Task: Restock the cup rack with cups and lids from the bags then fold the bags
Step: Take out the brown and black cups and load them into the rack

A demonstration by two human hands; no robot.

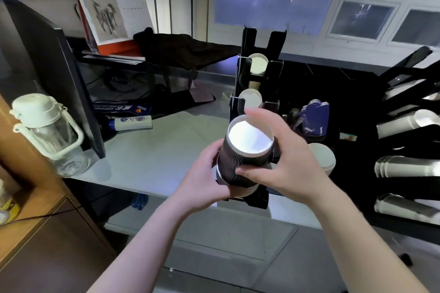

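counter (166,150) open left, rack (247,74) ahead (close)

You're at what looks like the service counter of a small drinks shop or café, probably the staff side. The giveaway is the black cup rack (252,74) standing on the pale counter (166,150), with white-lined paper cups poking out of its slots, plus a second rack (409,126) on your right holding sleeves of stacked cups lying on their sides. Back-of-house clutter fits too: a desk calendar (114,16) with an ink horse print, a dark monitor (47,74) angled away on the left, a glass water bottle (47,135) with a white lid. Windows (357,7) behind are blurry, so can't say what's outside.
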